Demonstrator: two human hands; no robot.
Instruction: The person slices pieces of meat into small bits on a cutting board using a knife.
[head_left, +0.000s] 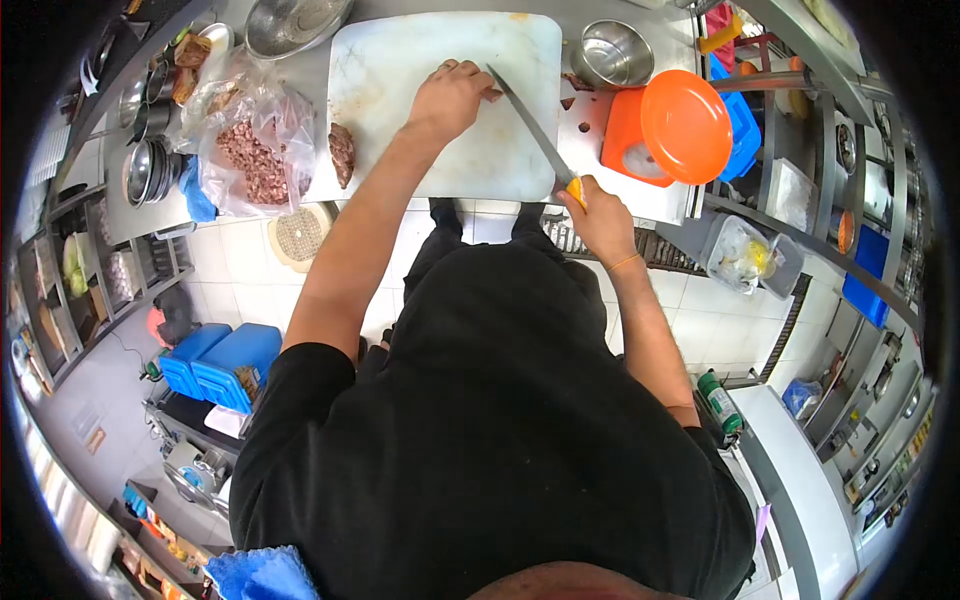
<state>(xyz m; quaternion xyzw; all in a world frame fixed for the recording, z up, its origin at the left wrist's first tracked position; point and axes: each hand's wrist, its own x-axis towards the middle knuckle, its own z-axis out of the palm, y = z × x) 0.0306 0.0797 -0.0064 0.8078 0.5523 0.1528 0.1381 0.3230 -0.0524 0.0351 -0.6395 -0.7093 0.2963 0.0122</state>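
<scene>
On the white cutting board [385,75], my left hand [448,100] presses down with curled fingers. A small brownish piece of meat [491,94] seems to show at its fingertips, mostly hidden by the hand. My right hand [603,222] is wrapped around the yellow handle of a long knife [532,128]. The blade slants up and left across the board, its tip just right of my left fingers. A larger dark chunk of meat [342,157] lies at the board's left edge.
Left of the board sits a clear plastic bag of diced meat [252,165]. A wide metal bowl [295,22] stands behind it. To the right are a steel pot [612,55], an orange container [627,135] with a round orange lid [687,125], and small dark scraps [567,103].
</scene>
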